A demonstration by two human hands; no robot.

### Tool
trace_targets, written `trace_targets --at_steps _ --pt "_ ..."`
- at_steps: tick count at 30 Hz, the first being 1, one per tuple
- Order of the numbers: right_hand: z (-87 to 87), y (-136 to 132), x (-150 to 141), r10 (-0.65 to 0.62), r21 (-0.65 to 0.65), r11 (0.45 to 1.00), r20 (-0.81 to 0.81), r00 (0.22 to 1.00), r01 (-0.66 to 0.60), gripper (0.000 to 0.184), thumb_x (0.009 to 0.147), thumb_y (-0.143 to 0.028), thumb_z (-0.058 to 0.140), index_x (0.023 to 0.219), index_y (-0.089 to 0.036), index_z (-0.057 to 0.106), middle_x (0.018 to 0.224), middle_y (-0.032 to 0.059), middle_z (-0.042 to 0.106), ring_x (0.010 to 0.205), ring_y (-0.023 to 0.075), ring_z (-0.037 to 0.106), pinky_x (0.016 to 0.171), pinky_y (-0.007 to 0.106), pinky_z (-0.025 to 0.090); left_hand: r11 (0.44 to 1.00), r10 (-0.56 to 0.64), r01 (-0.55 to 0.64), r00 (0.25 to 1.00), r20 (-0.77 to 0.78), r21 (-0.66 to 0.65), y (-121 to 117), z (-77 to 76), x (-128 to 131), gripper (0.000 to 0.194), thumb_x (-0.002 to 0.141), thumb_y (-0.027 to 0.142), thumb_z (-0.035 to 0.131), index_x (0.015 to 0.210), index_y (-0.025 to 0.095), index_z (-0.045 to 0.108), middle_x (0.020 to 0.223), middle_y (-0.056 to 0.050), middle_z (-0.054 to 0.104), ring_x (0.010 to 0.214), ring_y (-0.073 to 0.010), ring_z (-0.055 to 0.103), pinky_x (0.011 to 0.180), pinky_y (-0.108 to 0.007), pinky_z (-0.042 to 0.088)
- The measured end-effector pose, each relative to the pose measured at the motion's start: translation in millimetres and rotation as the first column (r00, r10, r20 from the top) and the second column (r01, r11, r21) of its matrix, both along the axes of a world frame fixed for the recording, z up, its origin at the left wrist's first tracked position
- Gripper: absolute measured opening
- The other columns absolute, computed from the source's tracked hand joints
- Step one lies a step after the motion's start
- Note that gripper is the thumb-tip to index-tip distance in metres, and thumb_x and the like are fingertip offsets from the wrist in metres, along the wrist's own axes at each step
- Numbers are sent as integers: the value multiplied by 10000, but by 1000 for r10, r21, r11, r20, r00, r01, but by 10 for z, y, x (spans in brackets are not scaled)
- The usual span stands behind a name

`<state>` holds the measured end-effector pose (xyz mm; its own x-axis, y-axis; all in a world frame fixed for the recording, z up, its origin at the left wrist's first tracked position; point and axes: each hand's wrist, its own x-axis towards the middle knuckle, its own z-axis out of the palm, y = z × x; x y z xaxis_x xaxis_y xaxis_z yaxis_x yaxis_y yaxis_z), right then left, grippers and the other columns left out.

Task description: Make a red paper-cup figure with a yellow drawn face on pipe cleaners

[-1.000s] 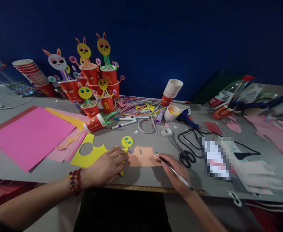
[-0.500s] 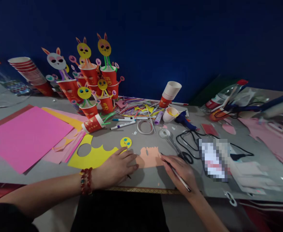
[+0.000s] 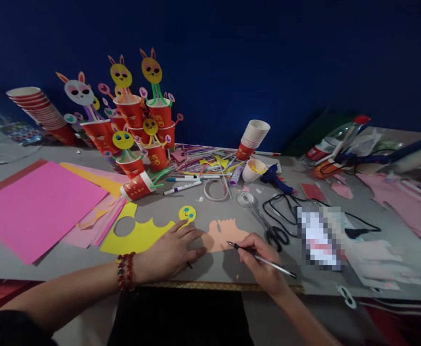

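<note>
My left hand (image 3: 170,252) lies flat on the grey table, fingers stretched toward a peach paper cutout (image 3: 224,233) and touching its left edge. A yellow round face piece (image 3: 187,213) sits just above the fingers. My right hand (image 3: 262,262) is closed on a thin pen (image 3: 260,258), its tip pointing left at the peach cutout's lower edge. A yellow sheet with a round hole (image 3: 136,230) lies left of my left hand. A red bead bracelet (image 3: 125,271) is on my left wrist.
Scissors (image 3: 271,230) and black cable (image 3: 285,204) lie right of the cutout. Red paper cups with bunny faces (image 3: 138,125) stand at the back, a cup stack (image 3: 253,137) and straws (image 3: 203,166) beside them. Pink paper sheets (image 3: 33,206) cover the left side.
My right hand has drawn back toward me and swung the pen so its tip points left at the peach cutout. My left hand has shifted slightly right along the table.
</note>
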<state>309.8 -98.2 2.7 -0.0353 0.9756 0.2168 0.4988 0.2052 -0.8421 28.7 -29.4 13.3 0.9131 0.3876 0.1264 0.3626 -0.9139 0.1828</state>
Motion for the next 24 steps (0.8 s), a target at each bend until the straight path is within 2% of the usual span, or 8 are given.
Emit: trace_targets --at_steps 3,6,9,11,13,17,21,24 --pt "32 36 -37 34 -47 998 -43 999 -36 108 890 -275 575 794 -227 584 615 -18 615 535 153 616 520 241 496 1000 6 -6 1000 11 13 5 -2 -6 371 931 297 604 1302 304 611 1399 -103 538 1318 -321 456 1143 -557 311" --pt "60 110 -19 -20 -137 990 -106 994 5 79 899 -298 575 897 -224 603 693 18 715 611 176 684 564 253 526 1000 -25 25 1000 -1 14 9 21 -23 364 946 303 581 1310 294 597 1389 -104 550 1319 -318 456 1157 -577 278" --pt "82 198 37 -76 -214 976 -141 987 45 135 893 -332 591 957 -215 615 824 64 771 733 206 730 598 267 549 999 -31 31 999 -10 11 12 70 -40 329 949 292 579 1276 285 613 1355 -100 574 1310 -305 470 1173 -570 252" --pt "85 251 76 -76 -203 978 -120 990 50 124 868 -324 615 917 -211 626 799 57 761 729 207 723 609 271 551 1000 -28 28 999 -22 3 8 106 -42 305 951 290 577 1253 279 621 1330 -96 590 1297 -296 485 1177 -554 254" --pt "77 299 103 -62 -156 986 -80 995 49 90 847 -299 624 862 -211 632 703 23 715 646 187 685 578 260 527 999 -33 32 999 -37 -10 -6 141 -24 304 948 287 579 1249 258 616 1333 -98 595 1295 -292 491 1177 -537 262" --pt "61 398 103 -44 -99 994 -75 996 37 77 847 -279 591 808 -216 615 615 -19 629 548 153 604 508 236 468 998 -62 61 997 -53 -7 -58 189 100 410 951 303 567 1345 193 543 1442 -132 538 1330 -302 469 1171 -508 280" --pt "55 494 58 22 -151 988 -114 993 -39 92 859 -302 607 859 -215 578 663 2 683 570 156 625 528 242 480 995 -98 99 995 -27 25 -83 158 297 451 957 327 553 1356 119 528 1478 -156 511 1298 -305 495 1114 -451 352" --pt "13 544 36 55 -139 988 -98 994 -68 116 863 -318 608 824 -219 563 620 -13 646 545 147 591 505 234 452 995 -96 97 995 -29 33 -70 98 394 442 936 307 582 1315 81 554 1461 -154 531 1243 -293 527 1058 -415 398"
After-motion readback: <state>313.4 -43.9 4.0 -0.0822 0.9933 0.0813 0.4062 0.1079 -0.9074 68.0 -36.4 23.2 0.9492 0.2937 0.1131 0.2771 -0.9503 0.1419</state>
